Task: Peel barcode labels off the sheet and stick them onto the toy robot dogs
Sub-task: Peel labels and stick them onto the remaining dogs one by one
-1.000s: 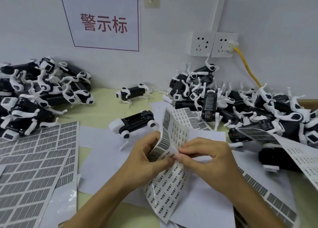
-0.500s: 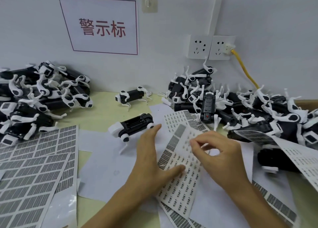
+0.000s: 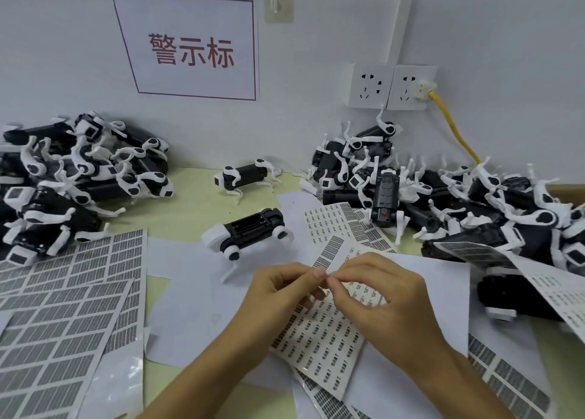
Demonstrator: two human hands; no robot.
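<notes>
1. since a second ago the barcode label sheet (image 3: pixel 319 339) has gone from curled up to flat on the surface (image 3: pixel 177 216).
2. left hand (image 3: pixel 278 295) and right hand (image 3: pixel 380 295) meet fingertip to fingertip above it, seemingly pinching a peeled label.
3. keep it uncreased, then press it onto the nearest toy robot dog (image 3: pixel 250 231).

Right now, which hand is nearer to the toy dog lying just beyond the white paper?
Left. The left hand is below the toy dog and slightly to its right. The right hand is farther right, over the label sheet.
</notes>
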